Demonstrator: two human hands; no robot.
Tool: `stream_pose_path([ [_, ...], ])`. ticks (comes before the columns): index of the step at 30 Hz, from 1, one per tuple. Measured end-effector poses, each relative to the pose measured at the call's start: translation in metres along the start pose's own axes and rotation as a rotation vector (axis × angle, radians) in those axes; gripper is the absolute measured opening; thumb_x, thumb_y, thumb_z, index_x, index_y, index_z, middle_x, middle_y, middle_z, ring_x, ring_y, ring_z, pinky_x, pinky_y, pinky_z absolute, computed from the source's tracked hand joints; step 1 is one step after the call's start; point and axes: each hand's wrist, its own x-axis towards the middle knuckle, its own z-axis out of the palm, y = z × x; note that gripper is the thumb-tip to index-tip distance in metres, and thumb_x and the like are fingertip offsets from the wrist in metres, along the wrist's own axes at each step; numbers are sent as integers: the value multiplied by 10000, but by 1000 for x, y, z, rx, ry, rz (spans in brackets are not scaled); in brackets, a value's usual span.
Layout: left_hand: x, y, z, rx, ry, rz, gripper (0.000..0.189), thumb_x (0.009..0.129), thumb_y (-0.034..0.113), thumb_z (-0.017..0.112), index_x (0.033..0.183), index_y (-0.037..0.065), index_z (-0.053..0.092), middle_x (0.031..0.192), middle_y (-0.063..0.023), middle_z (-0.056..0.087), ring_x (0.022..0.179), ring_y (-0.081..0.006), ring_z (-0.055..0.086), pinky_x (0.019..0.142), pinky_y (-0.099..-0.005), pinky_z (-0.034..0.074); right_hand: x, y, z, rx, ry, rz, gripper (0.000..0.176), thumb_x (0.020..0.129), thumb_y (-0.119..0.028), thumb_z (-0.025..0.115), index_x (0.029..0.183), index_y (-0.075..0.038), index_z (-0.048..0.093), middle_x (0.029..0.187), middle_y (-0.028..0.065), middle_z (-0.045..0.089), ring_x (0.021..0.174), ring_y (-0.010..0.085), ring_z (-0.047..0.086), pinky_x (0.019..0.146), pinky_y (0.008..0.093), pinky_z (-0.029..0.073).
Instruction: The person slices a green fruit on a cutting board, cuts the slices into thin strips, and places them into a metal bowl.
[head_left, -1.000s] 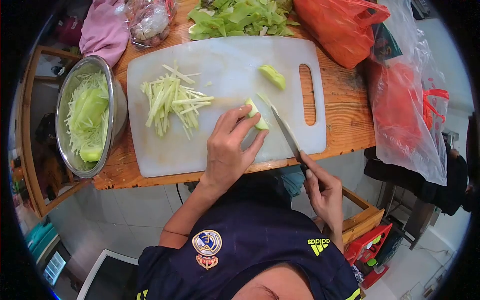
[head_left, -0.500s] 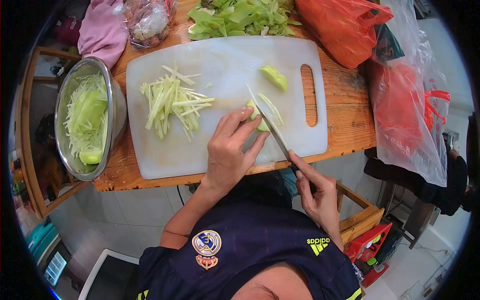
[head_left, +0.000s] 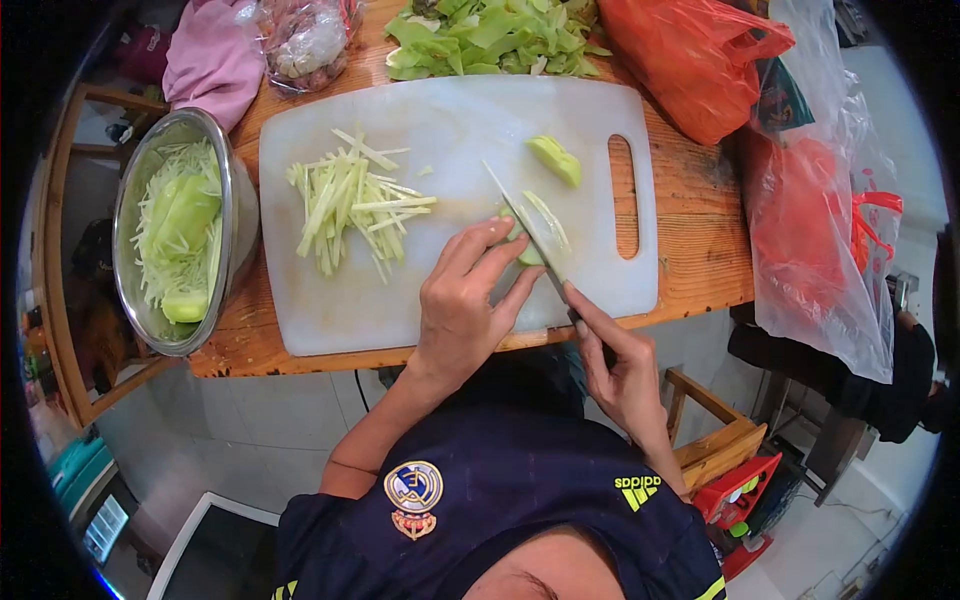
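Note:
My left hand [head_left: 465,295] presses its fingertips on a pale green vegetable piece [head_left: 531,256], mostly hidden under the fingers, on the white cutting board [head_left: 460,125]. In my right hand [head_left: 622,370] is a knife [head_left: 527,224], its blade slanting up and left along the right side of that piece, close to the left fingertips. A thin slice [head_left: 546,219] lies just right of the blade. Farther back sits another pale green chunk [head_left: 554,161]. To the left of my hands is a heap of cut strips [head_left: 350,205].
A metal bowl [head_left: 243,205] of shreds and larger pieces stands left of the board. Green peelings [head_left: 490,40] lie behind it. Around the wooden table [head_left: 700,240] are a pink cloth [head_left: 212,65], a clear bag [head_left: 305,50], a red bag [head_left: 690,65] and a hanging plastic bag [head_left: 815,250].
My right hand and the knife have shifted slightly up and left, the blade now closer over the vegetable piece. My left hand stays on the piece. The whole view has shifted a little.

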Motion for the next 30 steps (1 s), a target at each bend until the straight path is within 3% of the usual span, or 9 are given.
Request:
stream_pose_path([
  [3, 0, 0, 0, -9, 7, -15, 316, 730, 69, 857, 1014, 8, 734, 1141, -125, 700, 1077, -300, 675, 896, -375, 555, -21, 3, -15, 72, -59, 260, 427, 975, 20, 566, 1380, -103, 623, 770, 131, 657, 673, 67, 514, 653, 258, 473],
  [6, 0, 4, -2, -28, -1, -61, 314, 727, 69, 861, 1008, 14, 733, 1146, -126, 691, 1062, -300, 680, 884, -367, 558, -29, 7, -24, 185, -46, 268, 380, 1004, -24, 557, 1368, -99, 636, 768, 45, 657, 667, 43, 461, 623, 244, 454],
  [9, -1, 2, -2, -16, -4, -52, 322, 727, 72, 862, 1018, 21, 734, 1159, -125, 678, 1067, -299, 675, 888, -372, 556, -28, 11, -26, 272, -49, 255, 342, 1052, -74, 518, 1378, -45, 621, 683, -72, 482, 563, 18, 375, 502, 206, 299],
  [12, -2, 4, -2, -19, -12, -48, 327, 732, 70, 856, 1031, 22, 733, 1171, -123, 668, 1072, -298, 669, 888, -376, 554, -25, 8, -36, 231, -31, 318, 367, 1017, -41, 551, 1369, -97, 639, 718, -47, 535, 651, 35, 425, 575, 223, 403],
  [15, -3, 3, -2, -21, -11, -45, 326, 736, 66, 851, 1037, 24, 732, 1173, -122, 667, 1083, -298, 662, 891, -380, 551, -23, -2, -40, 203, -53, 286, 374, 1013, -32, 554, 1370, -101, 638, 696, -34, 508, 650, 42, 423, 572, 231, 402],
  [18, -2, 3, -3, -3, -4, -29, 327, 732, 65, 850, 1035, 26, 732, 1171, -121, 668, 1085, -300, 658, 890, -381, 549, -23, 4, -28, 150, -20, 111, 360, 1036, -37, 525, 1383, -56, 619, 635, -62, 461, 545, 29, 379, 498, 217, 314],
  [22, -2, 2, -3, -21, -12, -42, 329, 730, 64, 848, 1035, 26, 731, 1168, -121, 668, 1089, -299, 654, 890, -382, 548, -25, 6, -22, 92, -17, 128, 372, 1029, -25, 527, 1391, -52, 609, 644, -49, 457, 576, 36, 382, 529, 215, 340],
  [25, -1, 2, -3, -14, -14, -35, 331, 729, 63, 848, 1037, 26, 732, 1164, -121, 668, 1083, -299, 655, 888, -382, 548, -26, 4, -20, 106, 1, 129, 398, 982, 11, 565, 1355, -104, 646, 759, 121, 664, 657, 57, 468, 604, 250, 449],
  [30, -1, 2, -3, -14, -7, -24, 331, 725, 62, 849, 1035, 24, 737, 1161, -121, 668, 1073, -298, 657, 885, -382, 547, -24, -6, -24, 36, -30, 198, 407, 976, 19, 568, 1358, -98, 643, 800, 166, 692, 663, 59, 503, 639, 254, 477],
])
